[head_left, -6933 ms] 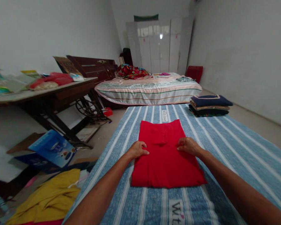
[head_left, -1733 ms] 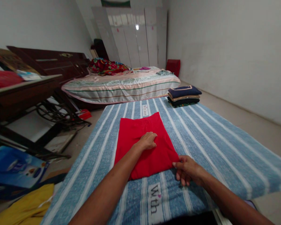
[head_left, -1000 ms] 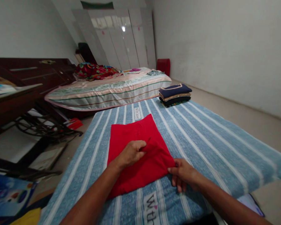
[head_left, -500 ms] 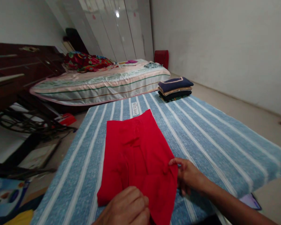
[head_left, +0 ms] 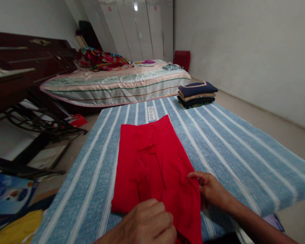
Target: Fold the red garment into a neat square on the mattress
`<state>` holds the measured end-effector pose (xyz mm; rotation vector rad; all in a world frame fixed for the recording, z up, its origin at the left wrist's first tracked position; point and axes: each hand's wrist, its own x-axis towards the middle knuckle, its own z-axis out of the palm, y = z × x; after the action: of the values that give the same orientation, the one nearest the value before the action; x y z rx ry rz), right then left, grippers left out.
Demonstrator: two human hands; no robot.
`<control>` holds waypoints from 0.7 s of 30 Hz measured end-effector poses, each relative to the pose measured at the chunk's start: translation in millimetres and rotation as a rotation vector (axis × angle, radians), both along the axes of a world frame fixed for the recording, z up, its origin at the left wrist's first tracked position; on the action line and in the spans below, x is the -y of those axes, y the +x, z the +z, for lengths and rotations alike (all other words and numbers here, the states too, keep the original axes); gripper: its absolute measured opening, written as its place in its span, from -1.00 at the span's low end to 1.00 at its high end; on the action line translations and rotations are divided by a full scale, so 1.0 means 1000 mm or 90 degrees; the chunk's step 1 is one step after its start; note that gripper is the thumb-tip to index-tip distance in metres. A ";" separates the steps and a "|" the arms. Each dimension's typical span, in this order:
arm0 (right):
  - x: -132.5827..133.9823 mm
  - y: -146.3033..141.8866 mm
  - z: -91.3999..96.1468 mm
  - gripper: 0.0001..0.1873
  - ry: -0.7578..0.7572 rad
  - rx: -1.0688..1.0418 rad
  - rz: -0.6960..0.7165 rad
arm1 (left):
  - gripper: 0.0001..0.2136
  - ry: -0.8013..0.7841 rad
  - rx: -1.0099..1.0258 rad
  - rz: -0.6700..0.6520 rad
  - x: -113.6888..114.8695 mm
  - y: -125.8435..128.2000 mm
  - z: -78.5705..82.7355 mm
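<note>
Head view: since a second ago the left hand point(head_left: 147, 225) has left the middle of the red garment point(head_left: 152, 159) and now sits at its near edge, and that near end has come up off the blue striped mattress point(head_left: 231, 142) instead of lying flat. The left hand is curled into a fist, fingers closed over the gathered near edge. The right hand point(head_left: 209, 189) holds the near right edge, thumb on top and fingers tucked under the cloth. The garment's far end lies flat along the middle of the mattress, toward its left edge. A stack of folded clothes point(head_left: 197, 94) sits at the far right corner, well apart, with bare striped cover between it and the right hand.
</note>
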<state>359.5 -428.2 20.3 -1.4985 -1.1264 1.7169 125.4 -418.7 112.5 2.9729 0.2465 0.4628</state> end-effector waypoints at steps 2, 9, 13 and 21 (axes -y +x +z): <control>0.001 0.002 0.002 -0.58 0.033 0.005 -0.002 | -0.82 -0.002 -0.006 -0.004 0.002 0.002 -0.003; 0.024 0.013 0.032 -0.73 0.418 0.381 0.063 | -0.85 -0.006 -0.017 -0.009 0.009 0.012 0.000; 0.050 0.010 0.053 -0.62 0.721 0.418 0.069 | -0.83 -0.035 -0.033 0.024 0.008 0.013 0.012; 0.061 -0.027 0.043 -0.64 0.853 0.555 0.080 | -0.92 -0.124 -0.082 0.097 0.006 0.016 0.018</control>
<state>332.3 -489.6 63.2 -1.1518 -2.1551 -0.0229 141.5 -424.6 130.1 2.8072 0.5024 0.2463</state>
